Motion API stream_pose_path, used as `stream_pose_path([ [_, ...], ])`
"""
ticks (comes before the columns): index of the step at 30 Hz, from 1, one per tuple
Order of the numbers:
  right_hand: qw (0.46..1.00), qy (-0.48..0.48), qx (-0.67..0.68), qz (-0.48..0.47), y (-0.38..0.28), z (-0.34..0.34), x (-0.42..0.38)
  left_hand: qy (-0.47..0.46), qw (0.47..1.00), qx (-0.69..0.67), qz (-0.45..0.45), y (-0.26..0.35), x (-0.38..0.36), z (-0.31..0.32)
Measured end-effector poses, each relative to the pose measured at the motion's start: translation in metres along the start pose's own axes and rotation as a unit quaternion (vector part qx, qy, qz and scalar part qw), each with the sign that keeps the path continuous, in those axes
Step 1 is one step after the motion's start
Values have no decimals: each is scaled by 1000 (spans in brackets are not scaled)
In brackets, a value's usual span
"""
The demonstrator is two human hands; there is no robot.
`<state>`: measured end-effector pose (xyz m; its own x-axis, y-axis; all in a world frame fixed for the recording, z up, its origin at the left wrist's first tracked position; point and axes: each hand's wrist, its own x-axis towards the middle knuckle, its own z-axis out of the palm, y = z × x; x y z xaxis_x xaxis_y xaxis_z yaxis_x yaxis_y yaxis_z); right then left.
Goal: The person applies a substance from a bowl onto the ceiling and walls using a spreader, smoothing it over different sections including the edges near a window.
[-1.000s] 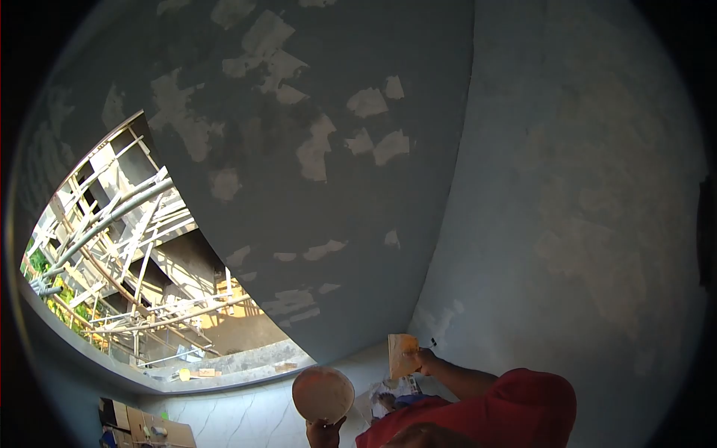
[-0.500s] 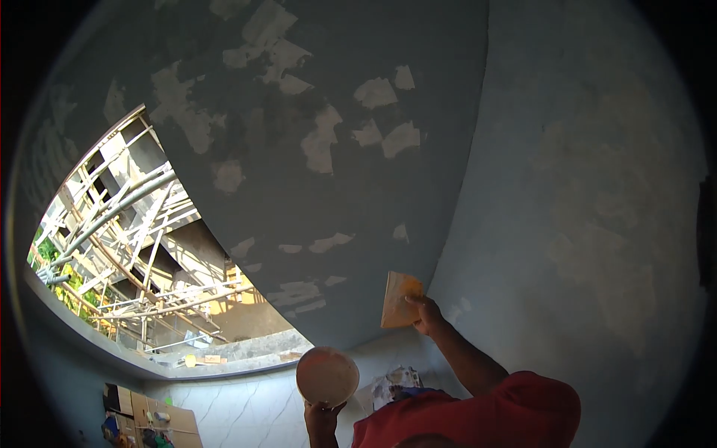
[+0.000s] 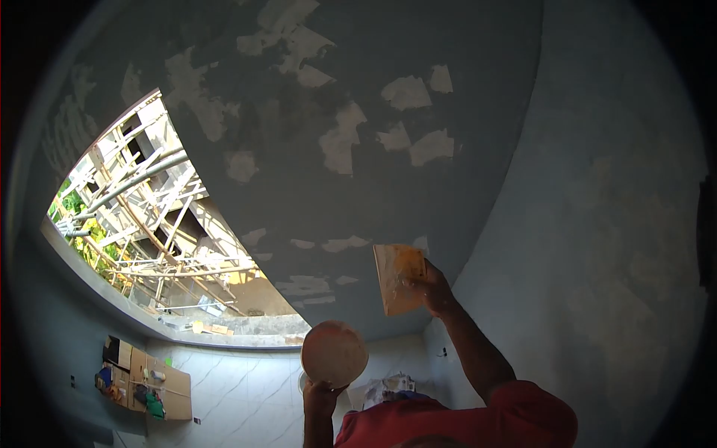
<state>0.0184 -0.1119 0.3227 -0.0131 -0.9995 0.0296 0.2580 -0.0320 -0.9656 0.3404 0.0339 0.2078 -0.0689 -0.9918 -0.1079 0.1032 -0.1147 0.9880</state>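
Observation:
My left hand (image 3: 321, 403) is closed under a round, pale brown, plate-like board (image 3: 334, 354), holding it up below the wall opening. My right hand (image 3: 435, 290) grips a broad, flat putty spreader (image 3: 390, 282) with an orange patch near the grip. The spreader overlaps the dark grey wall (image 3: 403, 201) in this view, close to a small light patch. Several pale filler patches (image 3: 343, 138) mark that wall above my hands.
A large opening at left shows poles and scaffolding (image 3: 157, 216) outside, above a sill (image 3: 276, 328). Cardboard (image 3: 175, 392) with assorted items lies on the marbled floor (image 3: 246, 396). A lighter wall (image 3: 597, 246) rises at right, and crumpled material (image 3: 385, 390) lies beyond my red sleeve.
My right hand has moved up with the spreader, which now shows more of its broad face. The left hand has risen slightly with the round board. The view has shifted a little.

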Motion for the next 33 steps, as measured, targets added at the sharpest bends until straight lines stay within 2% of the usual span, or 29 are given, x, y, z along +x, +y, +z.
stream_pose_path([
  [1, 999, -15, -24, -17, -6, 0, 4, 51, 942, -317, -101, 6, 4, 7],
  [5, 1000, -22, 0, -20, -42, 1, 24, 60, 934, -343, -79, 17, 13, 19],
  [8, 997, -17, 56, -59, -67, 3, 47, 45, 938, -338, -63, 22, 15, 25],
  [10, 986, 13, 112, -122, -86, 7, 64, 50, 934, -348, -61, 20, 15, 25],
  [13, 964, 88, 53, -246, -122, 18, 95, 49, 938, -335, -72, 20, 9, 25],
  [14, 949, 122, 11, -291, -139, 24, 103, 47, 939, -333, -73, 14, 7, 22],
  [15, 921, 168, -108, -335, -158, 30, 108, 62, 944, -313, -86, 4, 7, 17],
  [16, 875, 212, -225, -372, -174, 36, 117, 77, 948, -293, -99, -7, 5, 11],
  [17, 832, 248, -270, -417, -181, 38, 137, 74, 949, -291, -100, -20, 1, 4],
  [18, 782, 282, -314, -459, -187, 43, 156, 73, 970, -223, -67, -34, -3, -4],
  [19, 779, 286, -314, -460, -196, 53, 163, 70, 985, -155, -31, -36, -3, -8],
  [21, 720, 308, -395, -480, -213, 71, 173, 76, 986, -142, -34, -29, -7, -15],
  [22, 718, 310, -395, -482, -216, 77, 179, 88, 987, -130, -40, -20, -10, -18],
  [23, 686, 313, -426, -500, -218, 82, 184, 86, 987, -130, -39, -11, -14, -21],
  [24, 651, 315, -457, -517, -220, 87, 190, 117, 955, -255, -95, -1, -17, -24],
  [25, 651, 315, -458, -517, -220, 91, 195, 146, 903, -375, -151, 4, -17, -28],
  [26, 637, 327, -470, -516, -219, 93, 198, 146, 903, -375, -153, -9, -21, -38],
  [28, 622, 338, -483, -516, -219, 97, 206, 135, 974, -157, -94, -40, -28, -58],
  [30, 562, 363, -464, -581, -220, 99, 215, 146, 971, -167, -94, -41, -36, -70],
  [32, 543, 393, -489, -557, -213, 106, 235, 157, 967, -175, -92, -36, -44, -79],
  [33, 521, 426, -512, -534, -209, 108, 247, 180, 943, -255, -111, -37, -44, -84],
])
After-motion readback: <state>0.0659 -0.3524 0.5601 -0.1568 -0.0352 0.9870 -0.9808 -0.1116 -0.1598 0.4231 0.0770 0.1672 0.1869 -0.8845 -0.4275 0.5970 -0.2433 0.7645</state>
